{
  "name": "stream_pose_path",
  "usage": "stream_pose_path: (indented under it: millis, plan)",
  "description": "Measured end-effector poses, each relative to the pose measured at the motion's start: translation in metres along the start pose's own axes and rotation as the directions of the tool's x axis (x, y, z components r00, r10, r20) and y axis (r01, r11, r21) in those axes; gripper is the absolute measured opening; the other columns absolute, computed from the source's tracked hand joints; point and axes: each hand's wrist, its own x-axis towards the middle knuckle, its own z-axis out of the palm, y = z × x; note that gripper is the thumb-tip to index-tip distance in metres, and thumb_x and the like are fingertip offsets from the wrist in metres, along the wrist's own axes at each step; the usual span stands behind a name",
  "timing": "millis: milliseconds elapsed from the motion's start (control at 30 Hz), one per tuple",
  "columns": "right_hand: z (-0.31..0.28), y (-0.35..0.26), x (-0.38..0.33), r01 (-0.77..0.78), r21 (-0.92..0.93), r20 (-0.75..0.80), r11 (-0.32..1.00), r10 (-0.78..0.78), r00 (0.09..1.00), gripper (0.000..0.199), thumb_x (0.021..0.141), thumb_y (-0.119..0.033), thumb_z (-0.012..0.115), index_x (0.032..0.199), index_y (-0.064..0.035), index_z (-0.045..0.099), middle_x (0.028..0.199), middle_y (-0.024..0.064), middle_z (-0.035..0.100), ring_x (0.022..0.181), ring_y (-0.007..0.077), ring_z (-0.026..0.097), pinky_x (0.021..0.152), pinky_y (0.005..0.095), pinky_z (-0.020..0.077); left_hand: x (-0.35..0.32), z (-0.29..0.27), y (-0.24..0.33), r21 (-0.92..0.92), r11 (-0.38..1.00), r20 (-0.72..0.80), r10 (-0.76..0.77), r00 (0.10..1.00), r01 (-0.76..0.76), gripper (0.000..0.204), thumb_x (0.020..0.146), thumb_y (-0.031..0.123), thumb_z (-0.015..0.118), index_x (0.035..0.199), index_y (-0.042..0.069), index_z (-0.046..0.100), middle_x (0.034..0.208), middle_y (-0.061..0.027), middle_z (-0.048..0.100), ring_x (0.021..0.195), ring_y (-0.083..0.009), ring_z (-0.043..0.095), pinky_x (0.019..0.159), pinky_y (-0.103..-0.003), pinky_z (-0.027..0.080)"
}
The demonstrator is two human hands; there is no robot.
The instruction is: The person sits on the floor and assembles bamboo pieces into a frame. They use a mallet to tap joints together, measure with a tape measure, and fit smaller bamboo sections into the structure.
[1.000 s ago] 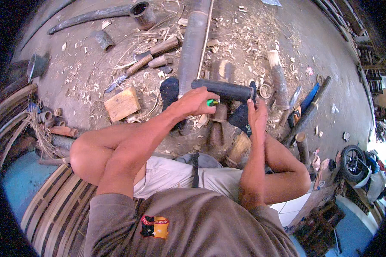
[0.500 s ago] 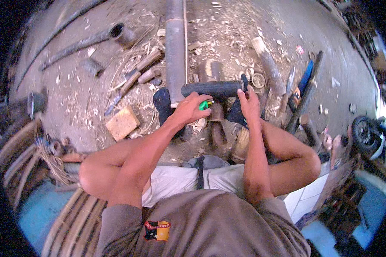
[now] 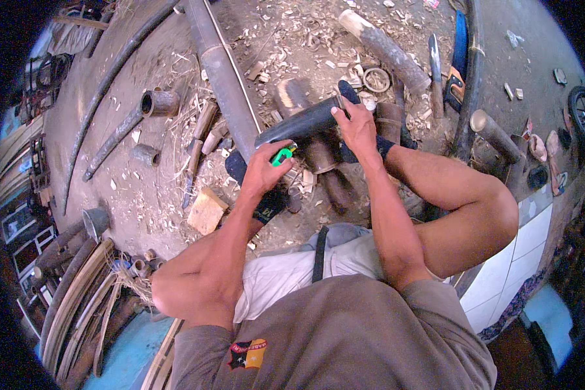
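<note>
A short dark bamboo tube point(image 3: 299, 125) lies across in front of me, its right end tilted away. My right hand point(image 3: 359, 129) grips that end, thumb and fingers closed on it. At the tube's left end, my left hand point(image 3: 261, 170) is closed around what looks like a small green tape measure point(image 3: 282, 156), with a bit of yellow at its tip. The left fingers also touch the tube's near side. Beneath the tube stands a thicker brown bamboo piece point(image 3: 322, 155), partly hidden, between my dark-covered feet.
A long bamboo pole point(image 3: 224, 71) reaches away at the left. Several tubes, a wooden block point(image 3: 207, 211) and shavings lie around. At the right are a pale bamboo length point(image 3: 387, 49), a ring point(image 3: 376, 79), a knife point(image 3: 435, 58) and a saw point(image 3: 458, 71).
My view has turned, so the scene appears rotated. The tube is tilted more, its right end farther away. Both hands keep their hold.
</note>
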Motion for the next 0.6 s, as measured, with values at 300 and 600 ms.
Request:
stream_pose_path:
  millis: [300,600]
  plan:
    - [-0.003,-0.051,-0.043,-0.159,0.229,0.268,0.960,0.095,0.959,0.036,0.098,-0.035,0.063,0.104,0.0005,0.071,0.094,0.0242,0.070,0.087,0.0382,0.069,0.079,0.0437,0.0527,0.011,0.012,0.030,-0.077,0.990,-0.072,0.112,0.991,-0.117,0.051,0.080,0.026,0.079,0.128,0.009,0.069,0.105,-0.0173,0.068,0.102,-0.0325,0.065,0.094,-0.041,0.050]
    - [0.017,-0.024,-0.042,-0.359,0.418,0.434,0.834,0.164,0.886,0.031,0.097,-0.025,0.071,0.111,0.0028,0.070,0.085,0.0033,0.068,0.072,0.0114,0.063,0.063,0.0280,0.0508,0.026,0.009,0.041,-0.070,0.989,0.051,0.131,0.990,-0.127,0.056,0.081,0.031,0.078,0.132,0.011,0.068,0.118,-0.0171,0.069,0.112,-0.0341,0.065,0.101,-0.043,0.048]
